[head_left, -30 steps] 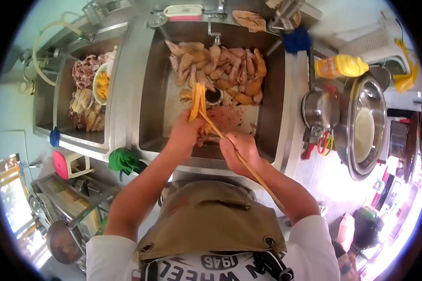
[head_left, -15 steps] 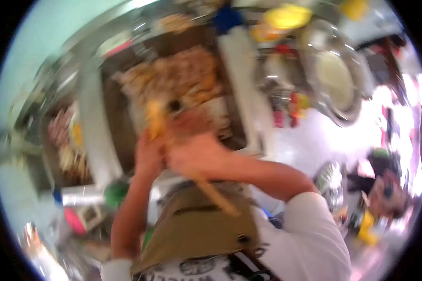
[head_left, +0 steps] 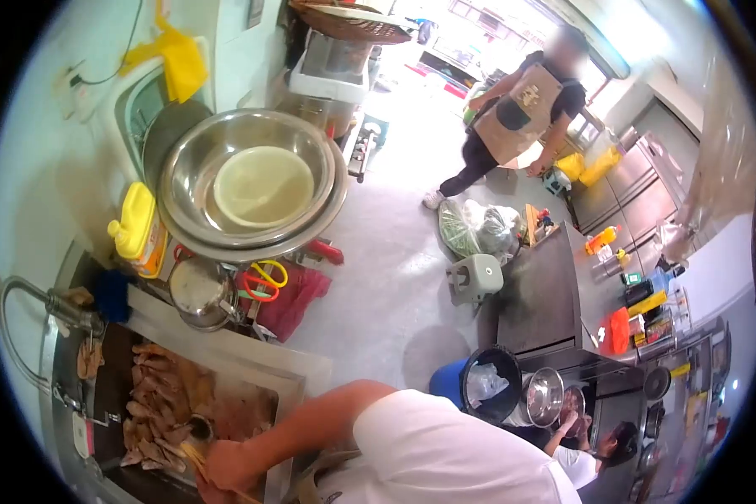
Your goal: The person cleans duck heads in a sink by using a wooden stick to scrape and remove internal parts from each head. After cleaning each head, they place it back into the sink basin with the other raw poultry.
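My right hand (head_left: pixel 229 464) is closed around a long wooden handle (head_left: pixel 191 454) at the lower left, over the sink. The handle's upper end reaches toward a dark round opening (head_left: pixel 198 429) among the meat. Raw meat pieces (head_left: pixel 153 395), pale and pinkish, lie heaped on the left side of the metal sink (head_left: pixel 290 388). Reddish, wet-looking residue covers the sink floor beside them. The bottom edge of the view cuts off my left hand.
Stacked steel bowls (head_left: pixel 202 151) stand beyond the sink, near a yellow jug (head_left: pixel 139 231) and a lidded pot (head_left: pixel 200 294). A blue bin (head_left: pixel 452 380) is to the right. One person (head_left: pixel 521 113) stands across the room; another (head_left: pixel 584 458) works at lower right.
My view has swung right and up, bringing the room into sight and pushing the sink to the lower left. My right hand still grips the wooden handle; my left hand has left the view.
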### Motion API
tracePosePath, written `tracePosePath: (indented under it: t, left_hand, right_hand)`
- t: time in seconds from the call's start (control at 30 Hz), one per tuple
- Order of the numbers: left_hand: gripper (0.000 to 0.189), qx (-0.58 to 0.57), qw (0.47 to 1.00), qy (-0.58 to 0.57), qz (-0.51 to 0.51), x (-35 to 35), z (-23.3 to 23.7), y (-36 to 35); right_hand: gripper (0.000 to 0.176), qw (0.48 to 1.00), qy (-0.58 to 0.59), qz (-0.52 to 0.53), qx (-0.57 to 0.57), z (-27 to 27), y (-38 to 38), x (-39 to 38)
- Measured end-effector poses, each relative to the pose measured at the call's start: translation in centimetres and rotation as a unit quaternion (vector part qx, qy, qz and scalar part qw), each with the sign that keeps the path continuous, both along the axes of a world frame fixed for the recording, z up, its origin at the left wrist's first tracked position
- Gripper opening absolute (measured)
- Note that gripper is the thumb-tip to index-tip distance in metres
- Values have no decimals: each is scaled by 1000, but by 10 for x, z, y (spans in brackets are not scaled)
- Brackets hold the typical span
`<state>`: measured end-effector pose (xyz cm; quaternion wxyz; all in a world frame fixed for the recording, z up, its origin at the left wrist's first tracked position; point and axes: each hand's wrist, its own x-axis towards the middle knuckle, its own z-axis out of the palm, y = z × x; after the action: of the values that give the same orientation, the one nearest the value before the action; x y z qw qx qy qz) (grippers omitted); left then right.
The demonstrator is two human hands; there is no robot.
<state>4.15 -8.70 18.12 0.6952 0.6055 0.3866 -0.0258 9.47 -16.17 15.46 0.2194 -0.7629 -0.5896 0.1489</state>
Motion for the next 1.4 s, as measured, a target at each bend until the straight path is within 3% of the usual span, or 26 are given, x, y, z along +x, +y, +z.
tracePosePath:
  t: [0.07,0.23,0.37,0.43,0.5,0.53,0.6,0.7,0.87,1.1,1.2,1.3,1.4]
  left_hand:
    - [28,-4,1000,-7,-25,13,-3,-6]
    - [29,-30,998,-36,-43,21,-10,2]
    - [29,-73,996,-56,12,-21,-30,64]
    - [30,-163,982,-86,49,-44,-35,89]
    - [30,-316,937,-130,77,-61,-31,102]
    - [31,-384,910,-137,79,-62,-23,105]
    - [35,-466,867,-167,53,-65,-4,108]
    - [37,-529,806,-264,-4,-63,4,102]
    - [42,-529,789,-312,-29,-69,13,102]
    - [45,-466,856,-218,-58,-70,9,115]
    - [46,-432,890,-148,-7,-71,14,121]
    - [43,-392,905,-153,-58,-68,18,125]
    - [39,-405,895,-182,-48,-69,17,125]
  right_hand:
    - [17,995,93,-18,-28,47,-28,18]
    - [16,989,-4,-118,89,62,-38,0]
    - [15,991,34,-81,99,29,-36,-1]
    - [16,988,36,-82,128,8,-43,12]
    - [28,903,308,-157,254,41,-52,17]
    - [33,838,456,-249,167,61,-51,12]
    - [34,757,565,-299,138,89,-45,7]
    - [35,769,570,-235,169,94,-43,7]
    - [35,790,559,-192,166,101,-41,5]
    - [34,823,523,-130,177,95,-35,16]
    - [34,853,494,-88,144,102,-35,28]
    - [32,854,495,-71,145,106,-33,33]
    - [29,877,459,-27,141,106,-34,39]
